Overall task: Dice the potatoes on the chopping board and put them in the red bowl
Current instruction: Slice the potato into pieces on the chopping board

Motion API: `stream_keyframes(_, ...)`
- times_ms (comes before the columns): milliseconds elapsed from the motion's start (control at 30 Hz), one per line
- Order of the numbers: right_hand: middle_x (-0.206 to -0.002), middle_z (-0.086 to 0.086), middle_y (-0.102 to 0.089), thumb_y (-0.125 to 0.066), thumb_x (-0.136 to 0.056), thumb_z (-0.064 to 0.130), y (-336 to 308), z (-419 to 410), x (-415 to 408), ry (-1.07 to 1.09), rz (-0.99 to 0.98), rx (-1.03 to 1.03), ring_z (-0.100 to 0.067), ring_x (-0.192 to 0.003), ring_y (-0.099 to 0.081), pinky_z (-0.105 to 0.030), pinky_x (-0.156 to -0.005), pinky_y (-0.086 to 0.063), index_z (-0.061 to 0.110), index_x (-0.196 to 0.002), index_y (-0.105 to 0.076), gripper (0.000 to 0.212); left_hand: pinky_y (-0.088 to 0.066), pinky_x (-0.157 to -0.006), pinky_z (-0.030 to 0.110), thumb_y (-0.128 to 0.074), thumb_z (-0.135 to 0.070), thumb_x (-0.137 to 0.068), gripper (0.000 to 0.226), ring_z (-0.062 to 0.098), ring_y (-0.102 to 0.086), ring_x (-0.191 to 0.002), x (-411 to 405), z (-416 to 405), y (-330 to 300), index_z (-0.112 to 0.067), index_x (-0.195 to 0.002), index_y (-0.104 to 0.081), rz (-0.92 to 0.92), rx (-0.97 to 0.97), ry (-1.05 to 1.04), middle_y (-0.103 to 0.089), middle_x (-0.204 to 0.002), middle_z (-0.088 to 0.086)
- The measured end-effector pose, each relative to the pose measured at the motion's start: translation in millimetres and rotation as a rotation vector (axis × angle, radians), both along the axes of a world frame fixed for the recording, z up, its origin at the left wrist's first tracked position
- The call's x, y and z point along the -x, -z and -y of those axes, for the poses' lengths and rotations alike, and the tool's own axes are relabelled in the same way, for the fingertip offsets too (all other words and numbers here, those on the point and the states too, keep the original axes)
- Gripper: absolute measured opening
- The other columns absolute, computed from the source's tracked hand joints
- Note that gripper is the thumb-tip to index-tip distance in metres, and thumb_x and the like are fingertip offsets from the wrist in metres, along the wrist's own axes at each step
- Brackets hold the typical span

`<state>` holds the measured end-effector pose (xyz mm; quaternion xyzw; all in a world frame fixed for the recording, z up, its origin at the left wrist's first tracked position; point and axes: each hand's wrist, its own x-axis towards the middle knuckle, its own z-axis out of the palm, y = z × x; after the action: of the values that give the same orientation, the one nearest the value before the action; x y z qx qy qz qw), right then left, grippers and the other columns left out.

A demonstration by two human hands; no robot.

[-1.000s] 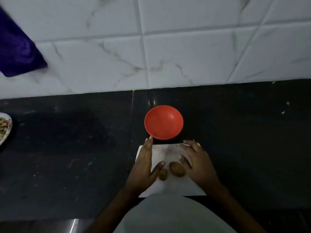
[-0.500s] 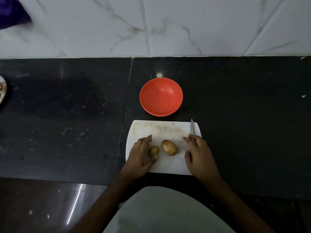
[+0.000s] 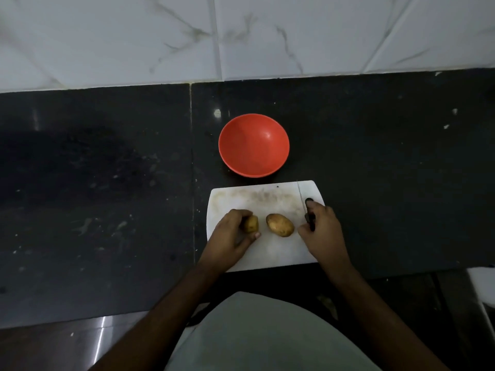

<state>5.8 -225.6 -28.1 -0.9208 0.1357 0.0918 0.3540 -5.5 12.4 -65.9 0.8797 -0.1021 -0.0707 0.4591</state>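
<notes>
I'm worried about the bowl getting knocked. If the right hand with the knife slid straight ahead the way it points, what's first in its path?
Probably nothing soon. The right hand and its knife point past the chopping board's far right corner onto bare counter; the red bowl sits left of that line, though depth is unclear.

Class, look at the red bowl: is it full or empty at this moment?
Empty. The red bowl shows only its bare inside, and both potatoes lie whole on the chopping board.

Left hand curled, gripping; right hand curled likewise, forearms converging
</notes>
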Motion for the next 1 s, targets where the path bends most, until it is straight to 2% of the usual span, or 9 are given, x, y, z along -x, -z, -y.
stream_keyframes(167, -0.095, 0.008, -0.060, -0.053, -0.092, 0.010, -23, -20, 13, -0.121, 0.249, -0.036, -0.005, -0.078, -0.061, -0.026, -0.069, -0.053, 0.021, -0.110, -0.058, 0.021, -0.049, -0.087, 0.034, -0.071, -0.037, -0.090, 0.040, 0.014, -0.054, -0.102, 1, -1, 6, -0.016, -0.121, -0.057, 0.081, -0.073, 0.064, -0.053, -0.114, -0.004)
stream_keyframes(233, -0.111, 0.006, -0.055, -0.051, -0.095, 0.022, -23, -25, 22, -0.232, 0.213, 0.075, -0.007, -0.077, -0.061, -0.029, -0.063, -0.053, 0.026, -0.114, -0.052, 0.019, -0.049, -0.087, 0.036, -0.070, -0.040, -0.090, 0.041, 0.015, -0.052, -0.102, 3, 2, 7, -0.016, -0.121, -0.057, 0.093, -0.101, 0.046, -0.052, -0.115, -0.003)
stream_keyframes(300, -0.131, 0.006, -0.041, -0.053, -0.097, 0.038, -15, -25, 24, -0.326, 0.106, 0.176, -0.009, -0.084, -0.062, -0.028, -0.064, -0.053, 0.031, -0.129, -0.046, 0.034, -0.049, -0.088, 0.035, -0.070, -0.041, -0.090, 0.043, 0.015, -0.052, -0.104, 3, 2, 6, -0.016, -0.123, -0.057, 0.109, -0.110, 0.039, -0.051, -0.116, -0.003)
stream_keyframes(367, -0.135, 0.010, -0.037, -0.053, -0.096, 0.048, -5, -24, 22, -0.400, 0.028, 0.206, -0.011, -0.092, -0.063, -0.029, -0.068, -0.053, 0.036, -0.137, -0.039, 0.045, -0.048, -0.092, 0.033, -0.071, -0.038, -0.089, 0.047, 0.014, -0.052, -0.108, 4, 1, 3, -0.015, -0.127, -0.056, 0.117, -0.109, 0.055, -0.052, -0.120, -0.003)
stream_keyframes(500, -0.131, 0.008, -0.044, -0.053, -0.096, 0.046, 6, -15, 6, -0.372, 0.086, 0.220, -0.014, -0.098, -0.063, -0.032, -0.069, -0.055, 0.036, -0.135, -0.041, 0.042, -0.048, -0.094, 0.033, -0.070, -0.025, -0.088, 0.047, 0.012, -0.052, -0.111, 6, 2, -1, -0.016, -0.132, -0.056, 0.096, -0.099, 0.051, -0.052, -0.121, -0.004)
stream_keyframes(600, -0.128, 0.008, -0.047, -0.056, -0.094, 0.047, 7, -1, -10, -0.294, 0.111, 0.176, -0.013, -0.098, -0.062, -0.032, -0.069, -0.054, 0.033, -0.132, -0.044, 0.043, -0.051, -0.090, 0.033, -0.073, -0.021, -0.087, 0.041, 0.011, -0.056, -0.108, 3, 15, -5, -0.017, -0.125, -0.060, 0.073, -0.043, -0.092, -0.055, -0.117, -0.005)
stream_keyframes(767, -0.131, 0.011, -0.040, -0.058, -0.089, 0.060, -3, 7, -14, -0.364, 0.157, 0.167, -0.006, -0.096, -0.057, -0.033, -0.065, -0.056, 0.033, -0.141, -0.039, 0.061, -0.049, -0.090, 0.037, -0.073, -0.029, -0.087, 0.041, 0.014, -0.053, -0.107, 4, 37, -6, -0.019, -0.125, -0.060, 0.081, -0.114, -0.133, -0.057, -0.118, -0.004)
stream_keyframes(900, -0.131, 0.012, -0.052, -0.045, -0.102, 0.043, -12, -2, 6, -0.431, 0.290, 0.019, -0.011, -0.113, -0.058, -0.030, -0.077, -0.055, 0.028, -0.136, -0.048, 0.037, -0.047, -0.091, 0.043, -0.074, -0.031, -0.088, 0.041, 0.019, -0.053, -0.108, 10, 39, 6, -0.019, -0.124, -0.060, 0.110, -0.163, -0.186, -0.056, -0.119, -0.002)
stream_keyframes(1000, -0.126, 0.009, -0.057, -0.040, -0.106, 0.033, -2, -18, 19, -0.552, 0.252, -0.103, -0.007, -0.111, -0.059, -0.033, -0.085, -0.054, 0.025, -0.137, -0.047, 0.033, -0.046, -0.088, 0.045, -0.070, -0.035, -0.088, 0.040, 0.019, -0.052, -0.108, 9, 40, 7, -0.019, -0.123, -0.059, 0.128, -0.171, -0.189, -0.055, -0.119, -0.003)
